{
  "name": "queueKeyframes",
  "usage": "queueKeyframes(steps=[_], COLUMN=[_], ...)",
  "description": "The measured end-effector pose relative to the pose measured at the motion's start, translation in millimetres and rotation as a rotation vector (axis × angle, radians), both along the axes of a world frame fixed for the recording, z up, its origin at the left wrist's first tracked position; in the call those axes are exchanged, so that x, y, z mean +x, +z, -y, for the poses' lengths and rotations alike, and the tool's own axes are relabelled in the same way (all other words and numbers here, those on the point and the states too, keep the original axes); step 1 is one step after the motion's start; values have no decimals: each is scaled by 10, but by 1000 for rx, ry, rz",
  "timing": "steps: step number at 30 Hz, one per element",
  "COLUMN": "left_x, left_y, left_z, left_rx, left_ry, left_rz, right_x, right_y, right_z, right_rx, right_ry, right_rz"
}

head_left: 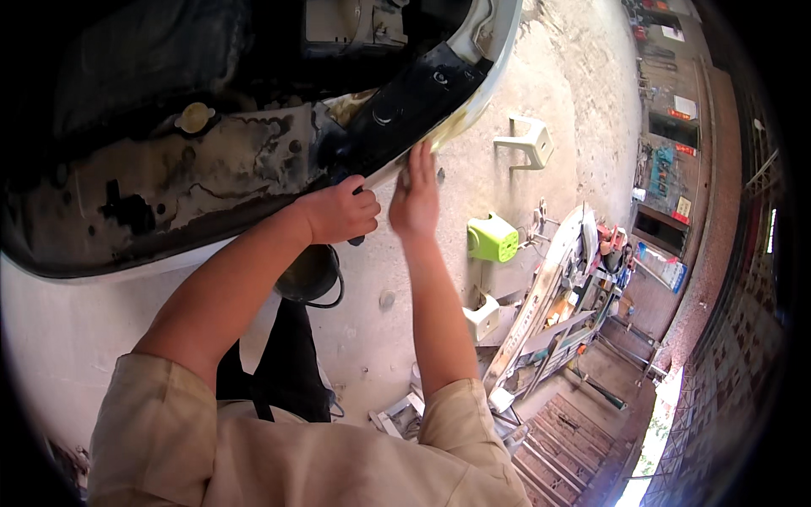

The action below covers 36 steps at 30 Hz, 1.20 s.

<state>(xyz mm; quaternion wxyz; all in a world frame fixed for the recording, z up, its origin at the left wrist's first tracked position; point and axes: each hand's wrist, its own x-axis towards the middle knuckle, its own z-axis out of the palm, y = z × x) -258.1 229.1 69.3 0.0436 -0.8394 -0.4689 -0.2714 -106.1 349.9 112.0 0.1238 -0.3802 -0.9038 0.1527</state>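
I stand at the front end of a car (pixel 203 160) with its engine bay exposed. My left hand (pixel 340 211) is closed in a fist around a dark-handled tool (pixel 357 241), near the front edge of the car. Only the ends of the handle show, so its exact kind is hidden. My right hand (pixel 415 198) has its fingers stretched out, the fingertips at the pale, yellowish-stained corner (pixel 456 125) beside a black panel (pixel 414 97). Nothing shows in that hand, which is slightly blurred. Below my left hand, a black bucket (pixel 311 279) stands near my legs.
On the concrete floor to the right are a beige stool (pixel 530 144), a green stool (pixel 494 238) and another pale stool (pixel 482 318). Beyond them stands a cluttered bench (pixel 553 296) with tools and parts. A metal rack (pixel 549 456) lies toward the lower right.
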Motion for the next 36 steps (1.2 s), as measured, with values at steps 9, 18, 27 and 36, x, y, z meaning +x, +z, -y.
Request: queueKeyframes(steps=[9,18,27,36], left_x=[-1,-446,-551,-483], left_y=[-8,375,212,165], left_z=[-15,540,914,921], left_rx=[-8,-283,-281,-212], left_ry=[-23,213,653,710], left_rz=[-1,97,221,145], right_x=[13,-10,-34,74], right_y=[-75,-166,-182,-303], right_z=[55,-21,50,186], right_rx=[56,79,160,166], right_ry=[44,-48,28,65], right_rz=[-42,-41,-8,46])
